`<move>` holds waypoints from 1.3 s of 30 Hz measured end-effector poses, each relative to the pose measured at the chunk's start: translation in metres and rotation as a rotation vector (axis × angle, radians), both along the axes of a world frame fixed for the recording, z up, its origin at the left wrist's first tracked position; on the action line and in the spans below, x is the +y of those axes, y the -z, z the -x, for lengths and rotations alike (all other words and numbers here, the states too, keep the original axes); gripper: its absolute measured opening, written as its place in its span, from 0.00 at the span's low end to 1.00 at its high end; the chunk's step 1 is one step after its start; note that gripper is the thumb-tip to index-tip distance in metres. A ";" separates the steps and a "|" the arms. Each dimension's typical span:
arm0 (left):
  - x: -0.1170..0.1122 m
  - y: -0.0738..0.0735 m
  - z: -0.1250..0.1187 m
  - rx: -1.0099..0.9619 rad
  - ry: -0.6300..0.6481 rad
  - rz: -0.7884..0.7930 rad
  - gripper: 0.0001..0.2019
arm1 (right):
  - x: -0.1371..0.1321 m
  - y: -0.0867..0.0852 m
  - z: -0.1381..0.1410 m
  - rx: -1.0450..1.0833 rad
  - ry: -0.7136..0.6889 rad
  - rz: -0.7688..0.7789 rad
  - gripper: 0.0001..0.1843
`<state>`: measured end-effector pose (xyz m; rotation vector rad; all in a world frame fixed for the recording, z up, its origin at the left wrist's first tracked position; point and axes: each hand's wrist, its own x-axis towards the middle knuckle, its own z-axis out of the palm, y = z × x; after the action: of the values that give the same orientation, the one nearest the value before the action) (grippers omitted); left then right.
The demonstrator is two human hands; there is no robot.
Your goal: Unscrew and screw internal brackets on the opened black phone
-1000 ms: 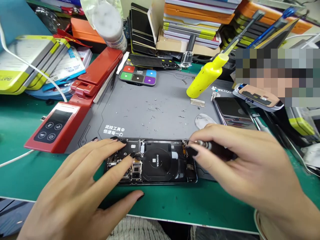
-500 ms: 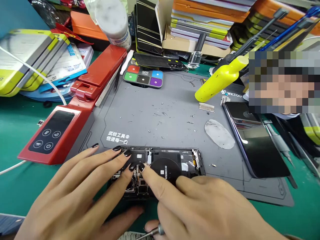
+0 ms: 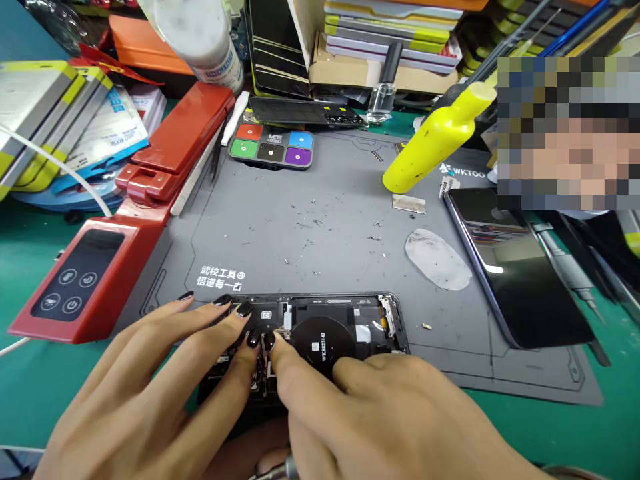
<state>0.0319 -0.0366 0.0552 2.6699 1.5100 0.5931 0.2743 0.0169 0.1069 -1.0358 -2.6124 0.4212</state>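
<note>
An opened smartphone (image 3: 305, 311), its inner parts showing, lies lengthwise across the near edge of the grey mat. A round black coil pad (image 3: 320, 343) sits at its middle. My left hand (image 3: 145, 387) rests over the phone's left part, fingers stretched and the index tip touching the inside. My right hand (image 3: 380, 407) presses its index fingertip close beside that one, near small connectors that the fingers partly cover. Its other fingers are curled round a screwdriver (image 3: 286, 470), of which only the grey metal end shows at the bottom edge.
A red sealing device (image 3: 135, 220) stands left. Behind are a coloured magnetic tray (image 3: 273, 150), a glass bottle (image 3: 383, 100) and stacked boxes (image 3: 390, 40). Right of centre are a yellow bottle (image 3: 430, 140), a clear oval sheet (image 3: 437, 260) and another phone (image 3: 510, 273). Tiny screws dot the mat (image 3: 260, 220).
The view has shifted slightly, so most things sit further left and higher. Both hands keep their fingertips at nearly the same spot on the phone. Less of the screwdriver shows now.
</note>
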 end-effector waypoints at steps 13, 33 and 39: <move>0.021 -0.010 -0.009 -0.061 0.082 -0.157 0.09 | 0.046 -0.045 -0.054 0.308 0.043 0.251 0.10; 0.149 -0.045 -0.010 0.228 0.402 0.078 0.09 | 0.064 -0.017 -0.079 0.567 0.278 -0.210 0.03; 0.150 -0.039 -0.022 0.362 0.391 0.240 0.09 | 0.059 -0.018 -0.072 0.716 0.370 -0.168 0.09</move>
<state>0.0540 0.1133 0.0944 2.8586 0.9753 -0.0896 0.3466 0.0760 0.1251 -1.0366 -1.7543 0.3821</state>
